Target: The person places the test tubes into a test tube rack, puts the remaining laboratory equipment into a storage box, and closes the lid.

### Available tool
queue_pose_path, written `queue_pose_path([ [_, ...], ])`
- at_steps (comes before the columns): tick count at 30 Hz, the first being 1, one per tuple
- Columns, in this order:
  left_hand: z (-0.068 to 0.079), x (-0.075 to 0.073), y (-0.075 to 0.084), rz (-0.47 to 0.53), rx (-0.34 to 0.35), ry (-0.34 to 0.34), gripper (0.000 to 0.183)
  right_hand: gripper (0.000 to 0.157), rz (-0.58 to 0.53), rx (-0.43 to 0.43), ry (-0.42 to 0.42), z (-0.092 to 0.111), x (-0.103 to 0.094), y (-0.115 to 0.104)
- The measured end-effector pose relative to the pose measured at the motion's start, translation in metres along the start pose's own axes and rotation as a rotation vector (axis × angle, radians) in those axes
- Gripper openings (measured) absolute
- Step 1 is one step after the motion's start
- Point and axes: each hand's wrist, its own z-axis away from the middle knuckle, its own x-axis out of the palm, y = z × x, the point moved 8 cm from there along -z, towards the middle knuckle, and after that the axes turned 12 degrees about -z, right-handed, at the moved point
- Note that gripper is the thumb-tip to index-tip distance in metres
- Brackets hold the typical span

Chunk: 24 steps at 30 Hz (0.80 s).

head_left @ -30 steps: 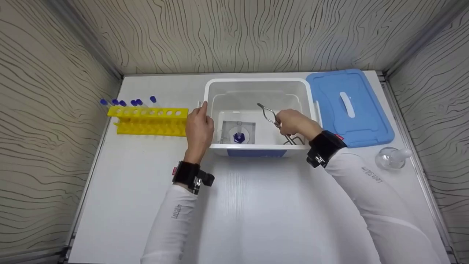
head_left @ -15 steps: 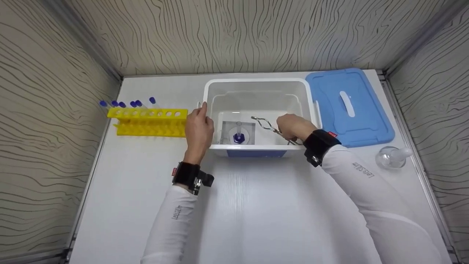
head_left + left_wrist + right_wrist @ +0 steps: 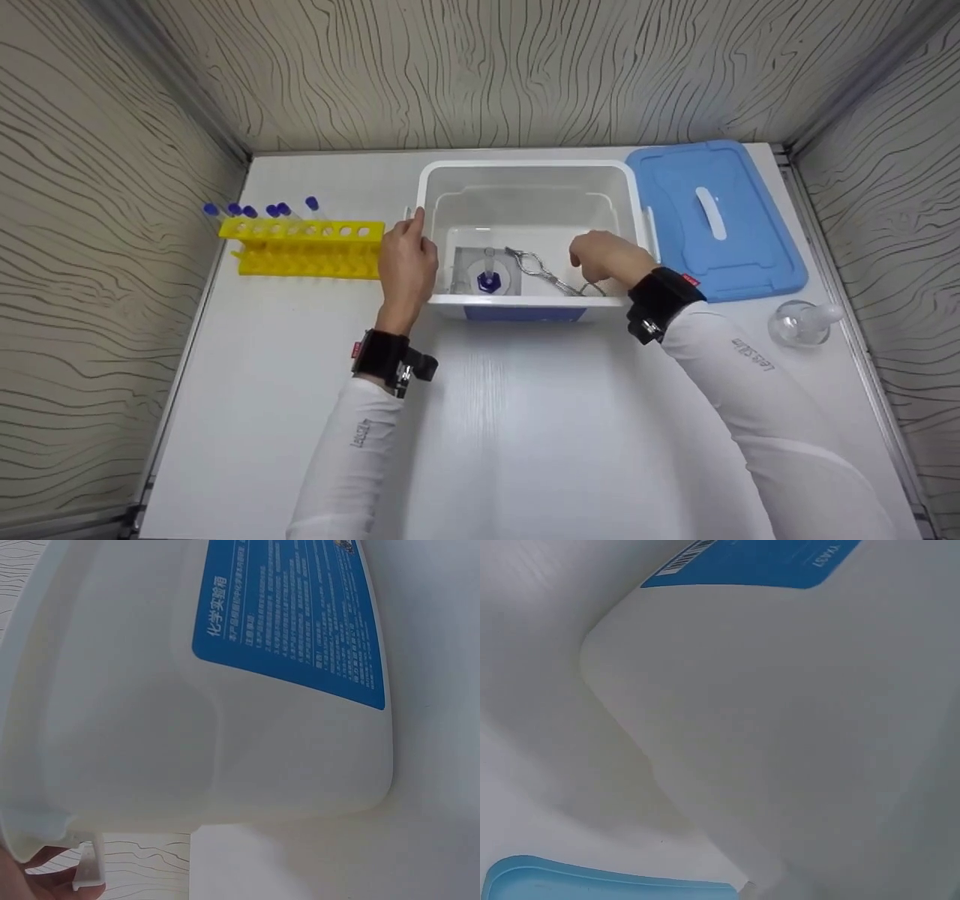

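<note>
My left hand [image 3: 409,262] grips the left rim and side handle of a white plastic bin [image 3: 525,163]; some of its fingers curl under the edge in the left wrist view. Inside the bin, a pair of metal crucible tongs [image 3: 553,279] lies at the front right of the floor. My right hand [image 3: 606,256] hovers over the bin just right of the tongs, its fingers loosely bent and seemingly holding nothing. To the left of the tongs, a small clear tube with a blue hexagonal base [image 3: 489,283] rests on a grey square with a pale round centre.
Left of the bin stands a yellow test tube rack [image 3: 300,229] with several blue-capped tubes. A blue lid [image 3: 690,217] with a white handle lies to the right. Near the table's right edge sits a clear round glass vessel [image 3: 799,322] with a whitish top.
My right hand lowered the tongs to the bin floor, let go of them and drew slightly away. The left hand has stayed on the rim.
</note>
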Motion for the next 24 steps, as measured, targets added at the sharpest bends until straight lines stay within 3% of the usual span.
queue_pose_path([
  [3,0.000,0.000,-0.001,0.006,0.003,-0.005,0.046,0.041,-0.052,-0.051,0.082,0.004,-0.011,0.000],
  [10,-0.002,0.000,-0.004,0.018,-0.011,-0.013,0.046,0.032,-0.322,-0.148,0.358,0.026,-0.039,0.005],
  [18,-0.002,0.001,-0.002,0.023,-0.004,-0.016,0.046,0.029,-0.451,-0.207,0.593,0.066,-0.063,0.017],
  [24,-0.002,0.002,-0.001,0.028,-0.005,-0.023,0.046,0.030,-0.509,-0.230,0.804,0.102,-0.065,0.040],
])
